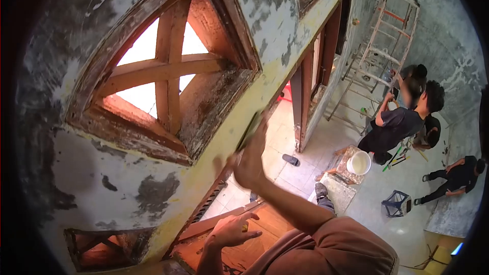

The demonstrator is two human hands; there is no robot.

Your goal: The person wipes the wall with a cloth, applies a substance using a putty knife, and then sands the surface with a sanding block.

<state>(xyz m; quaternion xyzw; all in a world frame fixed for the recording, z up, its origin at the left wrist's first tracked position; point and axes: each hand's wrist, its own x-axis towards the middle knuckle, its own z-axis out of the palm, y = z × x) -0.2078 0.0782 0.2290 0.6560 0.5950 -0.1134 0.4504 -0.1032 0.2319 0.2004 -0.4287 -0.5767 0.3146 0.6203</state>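
My right hand (249, 160) is raised to the wall, gripping a thin, dark, flat piece (249, 131) against the yellowish band (219, 145) below the window. I cannot tell what kind of tool this piece is. The fingers are partly blurred. Lower down, my left hand (229, 230) hovers in front of the brown wooden door panel (270, 219), its fingers bent and apart. A pointed wooden window frame (224, 15) with crossed bars (168, 69) stands just above the right hand, its paint worn.
Patchy grey and white plaster (122, 183) covers the wall. Far below on the floor are a white bucket (358, 163) on a wooden stand, a folding stool (396, 203) and a slipper (291, 160). A ladder (387, 35) leans behind several people, one in a dark shirt (402, 122).
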